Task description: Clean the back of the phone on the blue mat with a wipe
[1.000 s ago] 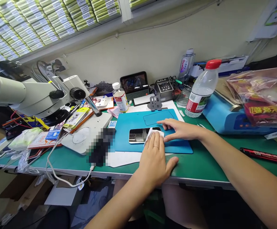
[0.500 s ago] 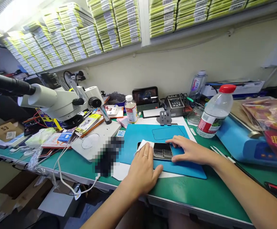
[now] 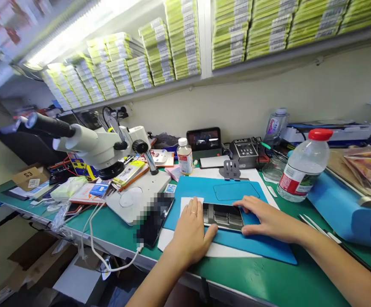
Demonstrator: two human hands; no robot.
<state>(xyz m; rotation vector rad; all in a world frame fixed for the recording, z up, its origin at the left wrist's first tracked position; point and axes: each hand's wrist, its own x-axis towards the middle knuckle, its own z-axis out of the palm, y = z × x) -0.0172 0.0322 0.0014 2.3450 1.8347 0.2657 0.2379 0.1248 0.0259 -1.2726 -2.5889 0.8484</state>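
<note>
A glossy black phone screen [image 3: 225, 216] lies face up across the blue mat [image 3: 193, 187], with striped reflections on it. Whether it is a whole phone or a loose panel, I cannot tell. My left hand [image 3: 192, 232] rests with its fingers stretched flat, pressing a folded white wipe [image 3: 185, 204] on the screen's left end. Those fingers partly hide the wipe and the screen. At the right end, my right hand [image 3: 262, 217] holds the screen by its edges, thumb on the near side and fingers on the far side.
Left of the mat, another phone [image 3: 158, 219], partly pixelated, has a white cable [image 3: 92, 221] plugged in. A microscope [image 3: 99, 145] stands behind it. A red-capped bottle [image 3: 305, 166] and a blue machine [image 3: 342, 204] are at the right. Packet stacks [image 3: 185, 47] fill the shelf above.
The camera view has shifted, so the bench appears lower and farther right. My left hand and the wipe have moved toward the screen's left end; my right hand still holds the right end.
</note>
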